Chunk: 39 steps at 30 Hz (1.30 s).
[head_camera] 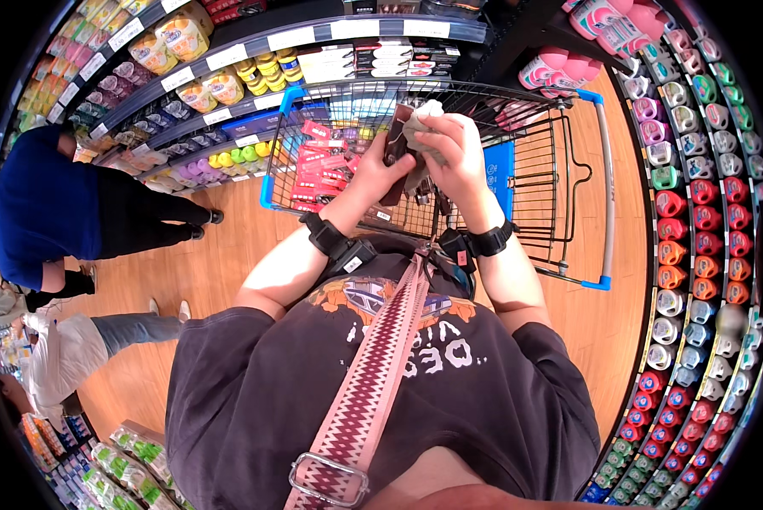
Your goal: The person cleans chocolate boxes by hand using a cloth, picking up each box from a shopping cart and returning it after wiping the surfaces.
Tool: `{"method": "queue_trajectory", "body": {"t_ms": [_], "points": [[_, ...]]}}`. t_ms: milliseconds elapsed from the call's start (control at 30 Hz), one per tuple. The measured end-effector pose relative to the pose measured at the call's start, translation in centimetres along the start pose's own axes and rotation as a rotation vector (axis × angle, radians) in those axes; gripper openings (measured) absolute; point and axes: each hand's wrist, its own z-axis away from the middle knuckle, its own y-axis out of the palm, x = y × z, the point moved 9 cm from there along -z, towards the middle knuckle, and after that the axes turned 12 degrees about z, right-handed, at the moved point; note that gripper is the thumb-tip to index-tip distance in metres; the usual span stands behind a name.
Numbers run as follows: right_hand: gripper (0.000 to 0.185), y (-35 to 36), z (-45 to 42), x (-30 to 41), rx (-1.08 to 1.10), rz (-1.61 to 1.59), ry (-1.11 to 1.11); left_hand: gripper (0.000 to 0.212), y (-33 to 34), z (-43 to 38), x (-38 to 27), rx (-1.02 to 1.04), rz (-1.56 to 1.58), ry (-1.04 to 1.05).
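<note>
My left hand (376,172) grips a flat dark brown box (399,122), held upright with my thumb across its near face. In my right hand (450,141) is a crumpled pale grey cloth (425,120), pressed close against the box's right side. Whether the cloth touches the box cannot be made out. Both hands are above a black wire shopping cart (553,191) with blue corner pieces. Several small red boxes (318,167) lie piled in the left part of its basket. Below my hands are some dark items, partly hidden.
Shelves of boxed and bottled goods (381,57) run behind the cart. Detergent bottles (671,204) line the right side. A person in a blue top (50,197) bends at the left shelf; another in white (69,357) is nearer. Wooden flooring (247,223) shows between.
</note>
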Motion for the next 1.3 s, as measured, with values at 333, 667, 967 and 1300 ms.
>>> {"method": "queue_trajectory", "body": {"t_ms": [333,667,967,1300], "points": [[0.033,-2.8,1.1,-3.8,-0.047,-0.37,0.264,0.062,0.5,0.7,-2.9,0.128,-0.271,0.116],[0.032,-1.5,0.4,-3.0,0.299,-0.365,0.172,0.057,1.3,0.7,-3.8,0.333,-0.577,0.126],[0.026,-1.3,2.1,-6.7,0.097,-0.31,0.51,0.04,0.6,0.1,-3.0,0.182,-0.032,-0.049],[0.038,-2.4,2.5,-0.5,-0.164,-0.161,0.198,0.052,-0.6,-1.6,-1.2,-0.277,1.235,-0.238]]}}
